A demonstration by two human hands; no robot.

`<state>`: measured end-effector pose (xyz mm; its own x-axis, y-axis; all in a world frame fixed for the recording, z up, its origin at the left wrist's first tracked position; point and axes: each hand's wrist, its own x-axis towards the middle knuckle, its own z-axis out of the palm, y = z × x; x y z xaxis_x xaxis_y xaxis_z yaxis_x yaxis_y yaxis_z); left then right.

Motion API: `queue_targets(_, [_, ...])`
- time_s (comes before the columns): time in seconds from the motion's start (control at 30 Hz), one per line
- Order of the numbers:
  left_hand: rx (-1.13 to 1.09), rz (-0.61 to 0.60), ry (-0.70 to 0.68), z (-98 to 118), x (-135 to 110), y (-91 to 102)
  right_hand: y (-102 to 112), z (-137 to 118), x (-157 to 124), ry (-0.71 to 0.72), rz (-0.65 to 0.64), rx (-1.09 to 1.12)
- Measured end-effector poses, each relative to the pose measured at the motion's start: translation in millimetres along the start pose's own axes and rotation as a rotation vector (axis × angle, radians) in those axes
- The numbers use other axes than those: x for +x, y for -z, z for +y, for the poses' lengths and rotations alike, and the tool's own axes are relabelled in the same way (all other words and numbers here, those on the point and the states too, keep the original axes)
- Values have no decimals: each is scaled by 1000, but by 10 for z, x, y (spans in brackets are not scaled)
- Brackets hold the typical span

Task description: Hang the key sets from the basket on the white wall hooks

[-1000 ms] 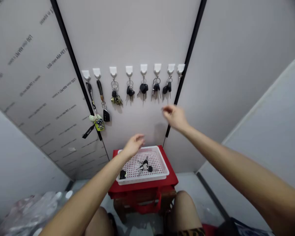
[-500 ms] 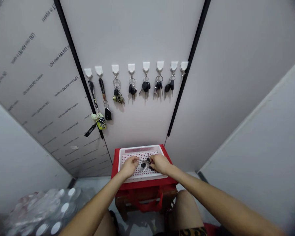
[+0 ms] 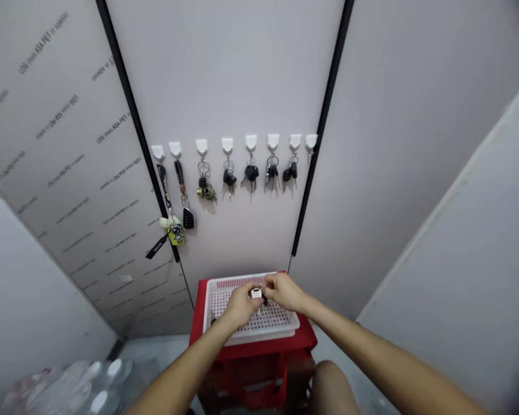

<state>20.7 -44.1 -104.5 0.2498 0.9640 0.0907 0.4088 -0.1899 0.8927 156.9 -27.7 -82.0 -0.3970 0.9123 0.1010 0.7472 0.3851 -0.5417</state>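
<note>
Over the white plastic basket [image 3: 259, 335], my two hands are close together at a small bunch of keys [image 3: 259, 308]. My left hand [image 3: 241, 306] is closed around it, with a white piece [image 3: 256, 293] showing between thumb and fingers. The fingers of my right hand [image 3: 283, 290] pinch at the upper right of the same bunch, by a dark part. Fingers cover most of the bunch, so its ring is hard to make out. A dark object [image 3: 213, 321] lies at the basket's left side, partly hidden by my left wrist.
White hooks [image 3: 227, 146] line the wall above, most with keys [image 3: 229, 176] hanging. The rightmost hook [image 3: 311, 142] carries only a small metal clip. The basket stands on a red-covered stool [image 3: 259, 349]. Capped plastic bottles [image 3: 116, 369] stand on the floor at lower left.
My hands have drawn closer together and the keys are now lifted and gathered in my left fingers, a white piece facing up. The view has tilted up, so hooks and basket appear lower.
</note>
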Motion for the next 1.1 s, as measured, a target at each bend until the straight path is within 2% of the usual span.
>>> queue_targets(0.17, [-136,-8,-113,382,370,-26,614,-116,34,12,151,-49])
queue_targets(0.3, [-321,37,-81,944,696,36,1229,-173,108,3,321,-49])
queue_targets(0.43, [-481,118,-39,1561,853,118,1805,-217,235,3,498,-57])
queue_targets(0.57, [-457,129,-86,1940,954,106,2210,-247,402,-52,660,-58])
queue_targets(0.7, [-331,136,-190,2152,1126,64,2449,-298,556,-114,749,-70])
queue_targets(0.83, [-213,151,-237,2260,1284,61,2572,-346,674,-233,825,-126])
queue_targets(0.93, [-169,169,-230,2250,1327,64,2605,-349,744,-311,848,-176])
queue_targets(1.1, [-167,157,-201,2130,1294,78,2607,-303,804,-352,863,-230])
